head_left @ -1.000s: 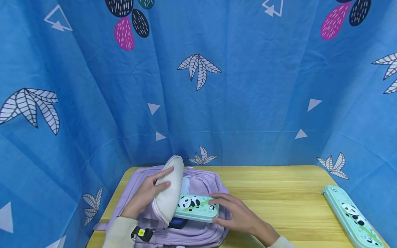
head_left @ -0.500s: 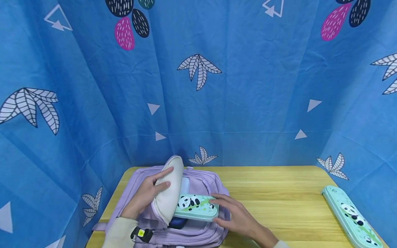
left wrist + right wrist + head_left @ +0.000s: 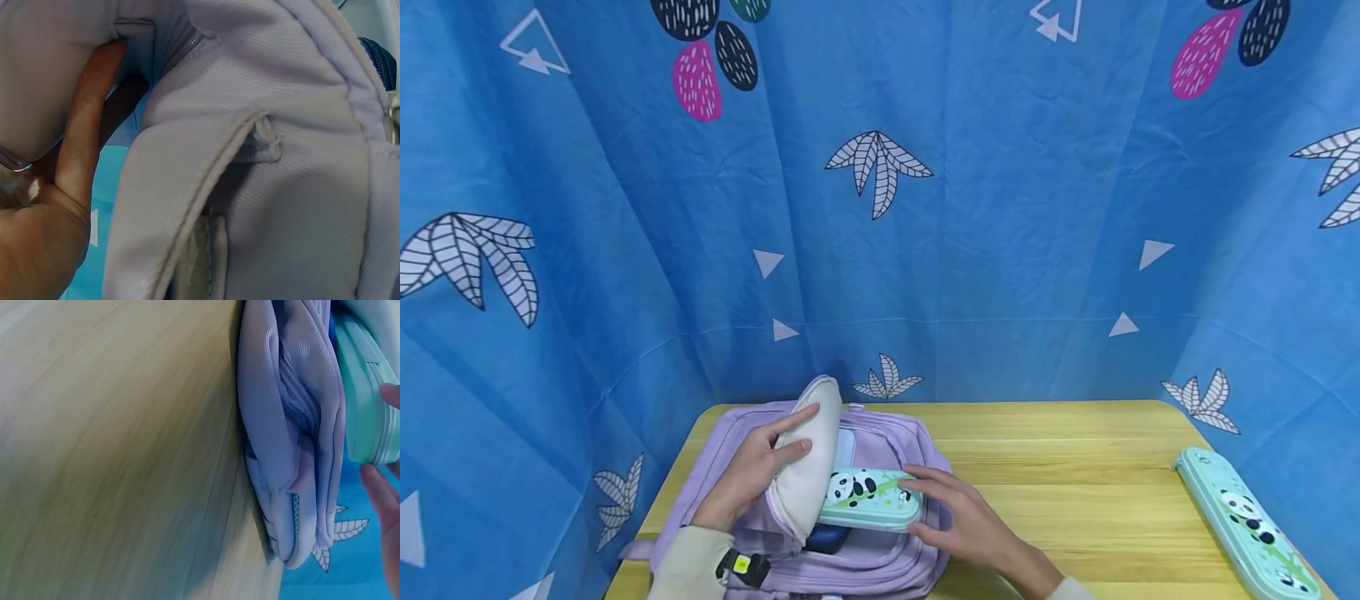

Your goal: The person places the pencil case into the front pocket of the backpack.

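Note:
A lilac backpack lies on the table with its front compartment unzipped. My left hand grips the pale-lined flap and holds it back, thumb and forefinger over the lining. In the left wrist view, fingers reach in behind lilac cloth. My right hand pinches the right end of a mint-green pencil case printed with pandas. Its left end is hidden behind the flap, and the case lies over the compartment's opening. The right wrist view shows fingertips at the zipped end of the case.
Under the pencil case sits a dark blue item, mostly covered. A light blue thing shows in the compartment behind. Another mint panda pencil case lies at the right edge of the wooden table. A blue patterned curtain stands behind.
Very little differs. The pencil case and my right hand appear slightly farther left and up, while the head view itself shifts a touch. My left hand keeps its hold on the flap.

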Tool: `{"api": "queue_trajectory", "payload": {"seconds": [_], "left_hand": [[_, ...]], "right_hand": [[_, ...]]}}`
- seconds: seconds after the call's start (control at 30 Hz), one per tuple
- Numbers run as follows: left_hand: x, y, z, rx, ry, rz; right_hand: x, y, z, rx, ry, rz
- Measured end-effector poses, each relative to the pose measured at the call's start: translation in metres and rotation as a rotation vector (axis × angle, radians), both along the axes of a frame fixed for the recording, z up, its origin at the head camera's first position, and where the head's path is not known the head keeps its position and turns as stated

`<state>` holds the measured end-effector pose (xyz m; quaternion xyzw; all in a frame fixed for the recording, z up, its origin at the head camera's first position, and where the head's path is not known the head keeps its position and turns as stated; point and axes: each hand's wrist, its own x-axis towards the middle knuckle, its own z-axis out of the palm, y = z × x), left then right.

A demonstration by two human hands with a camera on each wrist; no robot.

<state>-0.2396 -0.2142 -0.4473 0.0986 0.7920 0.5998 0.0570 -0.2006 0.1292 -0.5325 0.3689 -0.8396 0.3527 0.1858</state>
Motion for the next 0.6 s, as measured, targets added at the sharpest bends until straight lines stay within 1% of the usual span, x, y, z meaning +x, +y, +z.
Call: {"api": "queue_trajectory", "payload": {"seconds": [0.07, 0.13, 0.37, 0.47, 0.6], "left_hand": [[0.000, 0.000, 0.000, 0.004, 0.003, 0.003], [0.000, 0.000, -0.001, 0.008, 0.001, 0.005], [0.001, 0.001, 0.001, 0.016, 0.016, 0.020], [0.002, 0.002, 0.001, 0.025, 0.008, 0.032], [0.002, 0.004, 0.001, 0.049, -0.005, 0.036]], "right_hand": [[-0.001, -0.002, 0.000, -0.003, 0.015, 0.003], [-0.001, -0.003, 0.000, -0.006, 0.005, 0.009], [0.000, -0.010, 0.005, 0.007, -0.056, -0.001], [-0.002, -0.013, 0.007, 0.010, -0.067, -0.003], [-0.004, -0.019, 0.008, -0.007, -0.066, 0.016]]}}
